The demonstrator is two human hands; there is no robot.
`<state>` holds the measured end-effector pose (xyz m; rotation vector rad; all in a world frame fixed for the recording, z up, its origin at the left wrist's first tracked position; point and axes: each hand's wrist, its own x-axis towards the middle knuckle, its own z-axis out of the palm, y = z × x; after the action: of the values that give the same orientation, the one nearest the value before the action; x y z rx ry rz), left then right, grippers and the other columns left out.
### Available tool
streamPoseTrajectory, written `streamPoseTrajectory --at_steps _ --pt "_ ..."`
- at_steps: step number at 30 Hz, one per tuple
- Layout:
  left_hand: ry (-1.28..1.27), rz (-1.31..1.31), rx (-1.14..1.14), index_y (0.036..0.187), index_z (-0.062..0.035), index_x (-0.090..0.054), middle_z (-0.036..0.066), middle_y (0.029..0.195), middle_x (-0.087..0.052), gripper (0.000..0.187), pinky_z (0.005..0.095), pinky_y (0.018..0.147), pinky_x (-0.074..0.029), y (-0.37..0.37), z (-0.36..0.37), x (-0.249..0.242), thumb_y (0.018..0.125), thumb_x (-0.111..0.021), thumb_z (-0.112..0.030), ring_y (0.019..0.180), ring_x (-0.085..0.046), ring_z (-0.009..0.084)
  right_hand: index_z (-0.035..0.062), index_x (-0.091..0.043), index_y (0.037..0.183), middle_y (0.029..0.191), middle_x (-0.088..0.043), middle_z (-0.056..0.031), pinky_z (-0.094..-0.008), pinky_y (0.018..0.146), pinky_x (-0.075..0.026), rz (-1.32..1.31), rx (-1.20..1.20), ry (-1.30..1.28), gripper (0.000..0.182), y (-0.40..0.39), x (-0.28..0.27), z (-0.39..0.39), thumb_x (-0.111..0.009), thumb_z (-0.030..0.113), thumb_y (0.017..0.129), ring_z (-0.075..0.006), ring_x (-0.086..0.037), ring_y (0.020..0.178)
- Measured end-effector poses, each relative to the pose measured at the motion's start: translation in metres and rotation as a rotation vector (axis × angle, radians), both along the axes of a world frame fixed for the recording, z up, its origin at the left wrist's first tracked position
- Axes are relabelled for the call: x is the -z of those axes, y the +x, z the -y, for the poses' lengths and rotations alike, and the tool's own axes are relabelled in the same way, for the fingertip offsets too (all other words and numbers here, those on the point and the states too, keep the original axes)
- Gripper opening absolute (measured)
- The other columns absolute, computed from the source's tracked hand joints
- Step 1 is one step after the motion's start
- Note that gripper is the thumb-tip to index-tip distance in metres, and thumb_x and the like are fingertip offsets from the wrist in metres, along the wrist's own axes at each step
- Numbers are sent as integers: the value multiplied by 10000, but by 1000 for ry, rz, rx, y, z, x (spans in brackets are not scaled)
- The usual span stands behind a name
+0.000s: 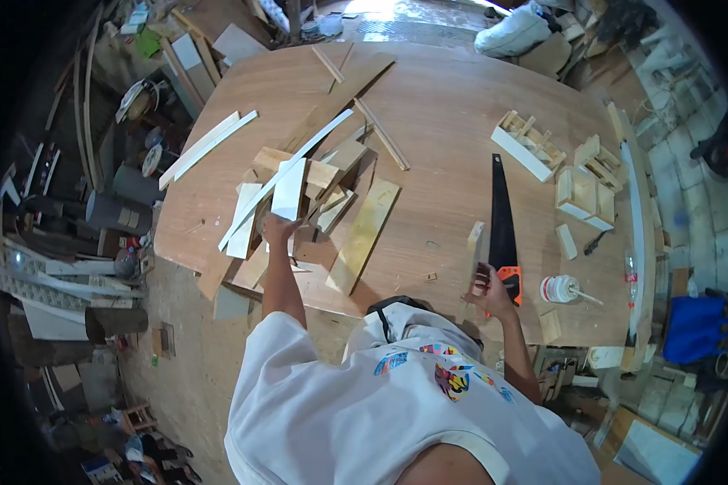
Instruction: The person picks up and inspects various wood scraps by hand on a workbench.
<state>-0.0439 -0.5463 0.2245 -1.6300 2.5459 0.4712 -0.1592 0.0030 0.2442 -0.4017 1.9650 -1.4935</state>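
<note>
My left hand (281, 229) grips the lower end of a white board (289, 190) in the pile of wood at the left of the table. A long thin white strip (287, 179) lies slantwise over the pile. At the right, my right hand (488, 291) is wrapped round the lower part of a short wooden piece (474, 246) that stands up from the table. Just right of this hand lies a saw (503, 218) with a black blade and an orange and black handle. A yellowish board (364, 236) rests between the hands.
Small wooden boxes (586, 196) and a white tub with a brush (556, 288) are on the right of the table (441, 105). White strips (210, 148) lie at the far left. A clear bottle (631, 268) lies near the right edge.
</note>
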Motion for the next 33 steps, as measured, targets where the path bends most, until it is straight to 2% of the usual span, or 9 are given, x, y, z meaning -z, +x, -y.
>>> streamPoseTrajectory --at_steps 2,4,5,6,8,10,13,24,33 --pt "-80 13 45 1133 16 -561 223 1218 -536 868 449 936 -432 -5 2 8 524 -795 -557 1156 -503 346 -1 -323 1311 1180 -492 -127 -347 902 -457 39 -2 -42 950 -6 5 -2 -875 235 576 -207 -518 1067" --pt "-128 -267 17 911 -8 -679 193 919 -665 657 412 788 -501 -11 2 16 540 -787 -540 930 -637 329 0 -340 1305 1166 -500 -129 -348 893 -460 17 -58 30 926 -10 -14 4 -868 251 586 -206 -527 1055" --pt "110 -289 -22 917 20 -661 150 831 -673 674 352 676 -504 -15 -5 5 581 -769 -554 771 -650 311 0 -340 1305 1166 -500 -129 -348 893 -460 18 -48 29 926 -11 -20 7 -868 251 586 -206 -527 1055" --pt "110 -289 -14 917 20 -661 150 831 -673 674 352 676 -504 -20 -18 -5 581 -769 -554 771 -650 311 -1 -347 1301 1163 -504 -128 -346 889 -461 28 -48 31 916 -14 -24 10 -865 259 591 -206 -530 1050" --pt "584 -598 -99 917 11 -650 37 678 -603 565 322 544 -427 -21 -44 -15 707 -707 -510 579 -556 183 -1 -355 1298 1160 -507 -126 -344 884 -461 41 -47 34 906 -17 -31 16 -861 268 596 -205 -534 1046" --pt "703 -737 16 905 -1 -634 -20 662 -508 456 286 554 -366 -23 -84 -30 806 -635 -446 594 -446 101 -3 -365 1294 1156 -514 -125 -337 881 -459 81 -29 -38 866 -20 -35 23 -838 284 627 -204 -536 1039" --pt "876 -915 152 943 -14 -600 38 833 -554 396 254 741 -385 -27 -153 -53 864 -570 -400 813 -489 110 -14 -388 1278 1095 -514 -88 -305 860 -468 128 10 -191 706 -22 -52 41 -757 155 701 -162 -523 999" --pt "1003 -952 532 1212 0 -483 40 878 -529 479 254 682 -437 -37 -292 -89 844 -624 -272 784 -494 103 -24 -409 1269 1126 -530 -122 -317 856 -477 140 90 -353 688 -20 -101 70 -733 266 736 -193 -540 1015" --pt "1099 -969 601 1282 20 -421 99 1028 -549 573 299 807 -450 -29 -314 -96 832 -638 -260 909 -534 158 -18 -423 1250 1130 -535 -124 -319 858 -480 98 116 -444 660 -7 -108 63 -735 268 743 -189 -546 1013"
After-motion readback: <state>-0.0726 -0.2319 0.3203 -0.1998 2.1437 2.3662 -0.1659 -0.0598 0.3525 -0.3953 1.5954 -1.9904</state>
